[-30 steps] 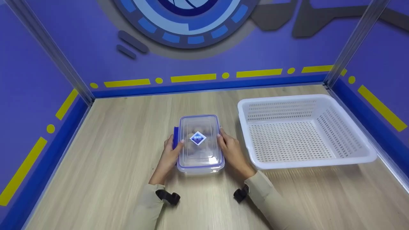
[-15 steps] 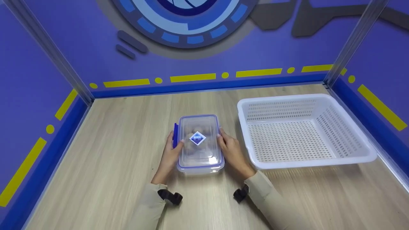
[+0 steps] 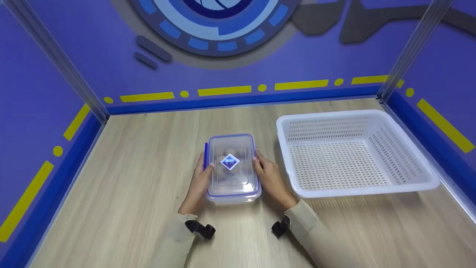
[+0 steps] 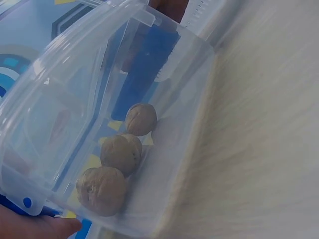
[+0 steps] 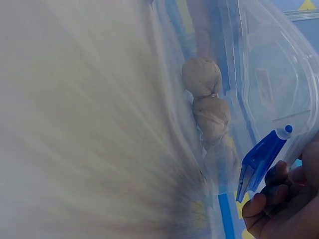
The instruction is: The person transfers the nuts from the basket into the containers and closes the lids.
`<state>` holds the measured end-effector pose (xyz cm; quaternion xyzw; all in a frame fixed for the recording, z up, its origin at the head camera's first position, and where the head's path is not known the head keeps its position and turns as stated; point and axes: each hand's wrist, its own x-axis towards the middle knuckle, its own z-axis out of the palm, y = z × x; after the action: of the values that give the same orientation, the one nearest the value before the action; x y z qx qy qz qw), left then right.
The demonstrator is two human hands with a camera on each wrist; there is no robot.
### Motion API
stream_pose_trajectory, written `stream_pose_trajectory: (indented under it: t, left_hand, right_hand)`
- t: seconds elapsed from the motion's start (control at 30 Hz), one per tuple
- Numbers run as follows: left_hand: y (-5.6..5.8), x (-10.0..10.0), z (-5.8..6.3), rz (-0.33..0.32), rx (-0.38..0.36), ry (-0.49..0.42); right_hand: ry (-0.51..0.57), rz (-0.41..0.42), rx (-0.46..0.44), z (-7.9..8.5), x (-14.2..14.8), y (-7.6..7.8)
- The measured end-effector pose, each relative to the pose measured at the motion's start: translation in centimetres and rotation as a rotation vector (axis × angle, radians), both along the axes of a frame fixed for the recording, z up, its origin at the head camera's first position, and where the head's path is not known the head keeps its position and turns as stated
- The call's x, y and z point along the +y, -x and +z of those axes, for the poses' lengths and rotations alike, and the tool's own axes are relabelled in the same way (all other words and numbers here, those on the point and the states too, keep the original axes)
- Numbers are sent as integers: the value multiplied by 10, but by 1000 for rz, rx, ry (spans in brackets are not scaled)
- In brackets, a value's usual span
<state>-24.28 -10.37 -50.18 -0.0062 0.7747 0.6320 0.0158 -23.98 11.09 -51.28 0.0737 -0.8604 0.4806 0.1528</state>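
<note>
A clear plastic food container [image 3: 232, 186] with a blue-edged lid [image 3: 238, 143] lies on the table between both hands. Through its walls in the left wrist view show several walnuts [image 4: 102, 190]. My left hand [image 3: 199, 182] grips the container's left side, thumb on the lid's edge and fingers by the raised blue latch [image 3: 206, 155]. On the opposite side my right hand [image 3: 271, 178] holds the container, its thumb at the lid's edge. In the right wrist view a blue latch [image 5: 262, 162] hangs away from the wall, just beside that hand's curled fingers.
To the right stands a white perforated plastic basket [image 3: 338, 163], its near left corner close to the right wrist. Blue-purple panels [image 3: 238, 74] wall off the back and both sides of the wooden table [image 3: 134, 178].
The left latch has swung from sticking out sideways to standing closer against the lid. My left hand has shifted slightly right and its fingers have moved up; the right hand stays put.
</note>
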Motion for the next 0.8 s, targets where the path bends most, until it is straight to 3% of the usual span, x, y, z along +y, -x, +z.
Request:
stream_pose_trajectory:
  t: [0.27, 0.43, 0.8]
  left_hand:
    - [-2, 0, 2, -68, 22, 64]
    - [-3, 1, 3, -73, 29, 141]
    - [-3, 3, 6, -78, 94, 202]
  right_hand:
    - [-1, -11, 6, -1, 0, 0]
    - [-7, -14, 11, -1, 0, 0]
    - [-1, -6, 23, 0, -1, 0]
